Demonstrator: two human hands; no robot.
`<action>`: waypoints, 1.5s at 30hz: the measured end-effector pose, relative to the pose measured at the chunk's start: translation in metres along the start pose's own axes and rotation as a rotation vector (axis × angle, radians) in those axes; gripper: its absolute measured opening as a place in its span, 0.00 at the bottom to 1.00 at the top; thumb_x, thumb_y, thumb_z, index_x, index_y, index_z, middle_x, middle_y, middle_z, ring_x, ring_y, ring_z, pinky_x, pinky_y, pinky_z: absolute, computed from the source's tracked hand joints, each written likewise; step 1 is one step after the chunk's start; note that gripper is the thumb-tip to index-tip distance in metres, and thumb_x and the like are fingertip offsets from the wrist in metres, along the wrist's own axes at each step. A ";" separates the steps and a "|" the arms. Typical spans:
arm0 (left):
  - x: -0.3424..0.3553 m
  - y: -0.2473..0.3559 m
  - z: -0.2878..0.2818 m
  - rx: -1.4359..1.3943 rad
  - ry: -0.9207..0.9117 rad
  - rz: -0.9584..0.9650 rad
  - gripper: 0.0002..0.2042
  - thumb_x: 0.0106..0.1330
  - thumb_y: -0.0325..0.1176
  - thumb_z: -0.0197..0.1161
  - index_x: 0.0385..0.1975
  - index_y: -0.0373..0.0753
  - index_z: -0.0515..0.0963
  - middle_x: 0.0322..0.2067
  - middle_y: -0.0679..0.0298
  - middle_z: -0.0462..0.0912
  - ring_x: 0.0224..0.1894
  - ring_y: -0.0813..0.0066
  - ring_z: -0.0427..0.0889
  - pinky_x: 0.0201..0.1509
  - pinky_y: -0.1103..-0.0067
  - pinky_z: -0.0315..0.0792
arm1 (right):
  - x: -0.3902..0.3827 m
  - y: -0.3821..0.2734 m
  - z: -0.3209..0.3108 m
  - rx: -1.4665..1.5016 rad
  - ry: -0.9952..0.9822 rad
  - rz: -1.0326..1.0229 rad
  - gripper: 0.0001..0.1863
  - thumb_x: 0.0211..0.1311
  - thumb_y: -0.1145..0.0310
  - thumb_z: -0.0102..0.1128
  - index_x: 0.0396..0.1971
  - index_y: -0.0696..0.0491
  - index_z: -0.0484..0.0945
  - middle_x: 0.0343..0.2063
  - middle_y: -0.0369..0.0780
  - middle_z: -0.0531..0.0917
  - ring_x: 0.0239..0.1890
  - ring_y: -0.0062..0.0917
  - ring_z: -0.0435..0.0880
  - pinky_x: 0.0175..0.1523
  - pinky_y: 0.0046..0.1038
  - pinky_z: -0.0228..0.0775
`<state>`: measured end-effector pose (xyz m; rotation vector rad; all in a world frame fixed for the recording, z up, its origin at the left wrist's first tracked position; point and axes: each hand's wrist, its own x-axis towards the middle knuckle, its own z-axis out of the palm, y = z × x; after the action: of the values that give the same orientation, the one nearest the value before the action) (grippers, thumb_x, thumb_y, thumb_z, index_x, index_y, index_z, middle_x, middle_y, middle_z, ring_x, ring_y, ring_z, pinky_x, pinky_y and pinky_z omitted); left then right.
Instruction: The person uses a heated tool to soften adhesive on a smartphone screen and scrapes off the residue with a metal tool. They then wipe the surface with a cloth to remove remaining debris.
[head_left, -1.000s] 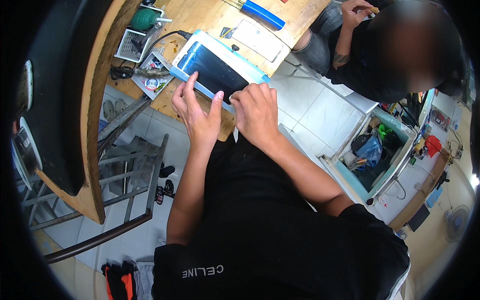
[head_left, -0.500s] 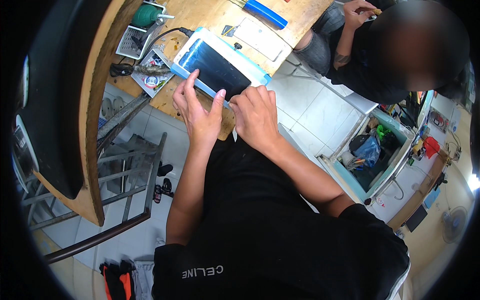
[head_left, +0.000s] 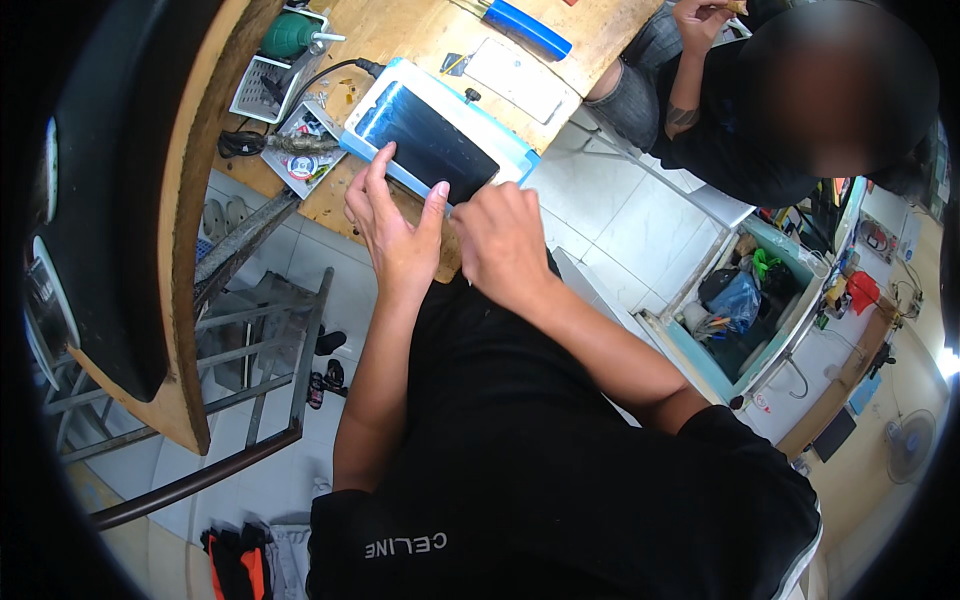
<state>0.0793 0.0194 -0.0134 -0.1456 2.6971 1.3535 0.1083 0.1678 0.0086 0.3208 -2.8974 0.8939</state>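
A dark-screened phone or screen panel (head_left: pixel 428 143) lies slantwise on a flat white-and-blue device (head_left: pixel 522 163) at the table's near edge. My left hand (head_left: pixel 395 235) is spread at the panel's near long side, index fingertip and thumb tip touching its edge. At the near right corner of the panel is my right hand (head_left: pixel 508 245), its fingers curled together and slightly blurred. A tiny pale tip shows below that hand; what the fingers hold is otherwise hidden.
On the wooden table (head_left: pixel 405 25) are a blue cylinder (head_left: pixel 527 30), a white rectangular plate (head_left: pixel 522 80), a white basket (head_left: pixel 262 88) and a small parts tray (head_left: pixel 300 165). A black cable (head_left: pixel 325 72) meets the device. Another person (head_left: pixel 740 130) sits at far right.
My right hand has shifted slightly left and toward me along the panel's corner. My left hand stays at the panel's edge. The other person's raised hand has moved up a little.
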 end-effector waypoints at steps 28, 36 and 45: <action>0.001 -0.003 -0.001 0.006 -0.022 -0.025 0.37 0.65 0.40 0.77 0.72 0.43 0.66 0.61 0.49 0.67 0.67 0.47 0.63 0.73 0.55 0.56 | 0.014 0.034 -0.013 -0.076 0.276 0.224 0.10 0.52 0.75 0.75 0.32 0.50 0.81 0.31 0.38 0.75 0.38 0.36 0.74 0.43 0.37 0.61; 0.002 -0.003 -0.003 0.019 -0.025 -0.013 0.37 0.65 0.41 0.77 0.72 0.43 0.66 0.61 0.48 0.68 0.67 0.48 0.64 0.74 0.56 0.55 | -0.001 0.022 0.001 0.000 0.186 0.079 0.09 0.52 0.74 0.74 0.33 0.50 0.81 0.30 0.38 0.73 0.38 0.34 0.75 0.44 0.37 0.61; 0.003 -0.003 -0.003 0.081 -0.042 -0.029 0.38 0.66 0.43 0.76 0.73 0.44 0.65 0.67 0.51 0.66 0.69 0.53 0.65 0.65 0.61 0.70 | -0.002 0.022 -0.002 0.032 0.161 -0.079 0.12 0.50 0.76 0.76 0.33 0.48 0.81 0.29 0.36 0.75 0.36 0.33 0.74 0.41 0.36 0.59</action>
<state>0.0770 0.0153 -0.0146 -0.1464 2.6991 1.2237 0.1052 0.1869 -0.0025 0.3460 -2.7068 0.9092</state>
